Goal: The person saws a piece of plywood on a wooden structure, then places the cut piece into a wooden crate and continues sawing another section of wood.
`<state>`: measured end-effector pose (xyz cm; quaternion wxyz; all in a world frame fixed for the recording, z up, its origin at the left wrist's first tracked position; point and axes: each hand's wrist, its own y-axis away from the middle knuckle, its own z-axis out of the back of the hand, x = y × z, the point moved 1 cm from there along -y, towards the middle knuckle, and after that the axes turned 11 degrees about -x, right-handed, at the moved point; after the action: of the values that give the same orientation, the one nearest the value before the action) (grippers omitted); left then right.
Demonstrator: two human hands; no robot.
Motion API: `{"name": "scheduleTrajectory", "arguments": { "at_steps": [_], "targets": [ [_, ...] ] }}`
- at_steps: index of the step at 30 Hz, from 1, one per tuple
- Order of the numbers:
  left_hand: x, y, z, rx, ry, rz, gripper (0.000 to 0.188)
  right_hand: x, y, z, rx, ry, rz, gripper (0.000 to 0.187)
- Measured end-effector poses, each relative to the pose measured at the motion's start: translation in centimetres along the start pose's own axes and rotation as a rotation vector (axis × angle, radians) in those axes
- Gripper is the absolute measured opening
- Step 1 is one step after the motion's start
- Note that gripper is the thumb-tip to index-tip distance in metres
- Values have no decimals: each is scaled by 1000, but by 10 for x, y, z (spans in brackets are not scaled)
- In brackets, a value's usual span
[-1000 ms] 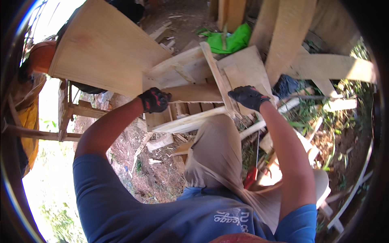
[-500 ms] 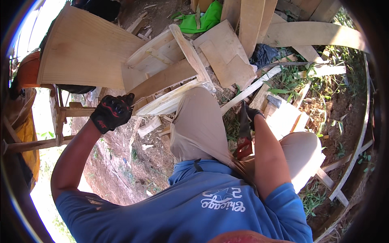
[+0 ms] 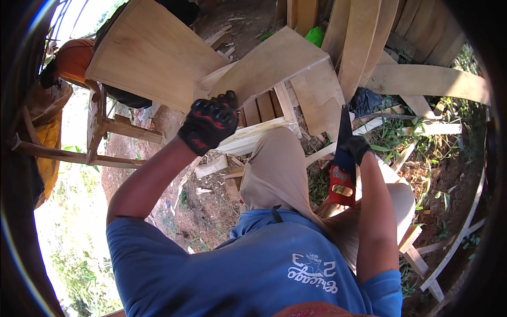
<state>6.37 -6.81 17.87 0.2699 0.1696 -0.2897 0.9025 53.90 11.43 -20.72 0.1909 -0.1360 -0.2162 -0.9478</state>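
Note:
My left hand (image 3: 211, 122), in a black glove with red trim, grips the near edge of a thin wooden board (image 3: 274, 63). The board is tilted up over an open wooden frame (image 3: 259, 129) with slats inside. My right hand (image 3: 357, 147), also in a dark glove, holds a handsaw (image 3: 340, 182) by its blade, just above the red handle. The saw's dark blade stands tip-away beside my knee. My fingers on the saw are partly hidden.
A large curved wooden panel (image 3: 158, 58) stands at the far left, near a person in an orange top (image 3: 74, 59). Cut boards (image 3: 319, 103) lie beyond the frame. Long planks (image 3: 359, 47) lean at the back. A wooden trestle (image 3: 132, 129) is at left.
My left hand has moved right and lifted the board off the frame, tilting it up. My right hand has brought the saw up and outward, so more of its handle and blade shows.

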Motion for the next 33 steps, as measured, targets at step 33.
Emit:
{"name": "scheduleTrajectory", "arguments": {
  "at_steps": [33],
  "targets": [
    [-153, 93, -195, 34, 251, 538, 73, 286, 114, 41, 273, -1799, -460, 54]
  ]
}}
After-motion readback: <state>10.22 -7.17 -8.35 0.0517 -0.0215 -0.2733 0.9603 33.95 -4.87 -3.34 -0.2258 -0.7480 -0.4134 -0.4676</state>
